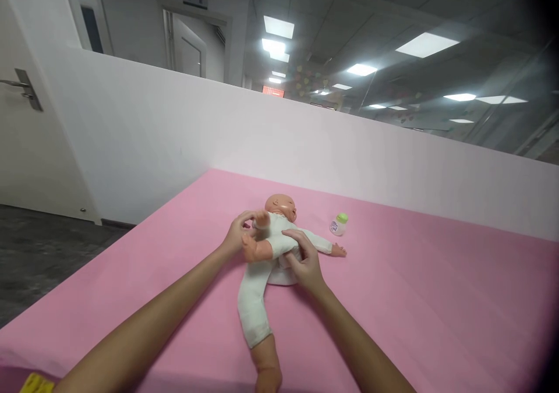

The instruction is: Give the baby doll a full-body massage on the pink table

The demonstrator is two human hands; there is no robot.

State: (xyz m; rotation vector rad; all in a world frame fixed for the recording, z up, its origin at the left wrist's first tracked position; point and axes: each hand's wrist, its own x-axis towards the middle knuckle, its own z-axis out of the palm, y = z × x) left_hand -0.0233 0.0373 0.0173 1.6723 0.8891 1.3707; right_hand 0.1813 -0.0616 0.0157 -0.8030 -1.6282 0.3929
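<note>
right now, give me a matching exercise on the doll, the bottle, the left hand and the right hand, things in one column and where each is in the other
Things:
1. doll
2. bottle
3. left hand
4. right hand

Places:
A. on the doll's belly
B. standing on the pink mat, beside the doll's head
C. at the doll's raised arm
D. lying on its back on the mat

Pairs: 1-D, 2-B, 3-C, 4-A

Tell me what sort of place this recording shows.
Probably an office-type room set up for baby-care practice: a pink mat with a doll and a small bottle, a low white partition, and panel ceiling lights beyond.
</note>
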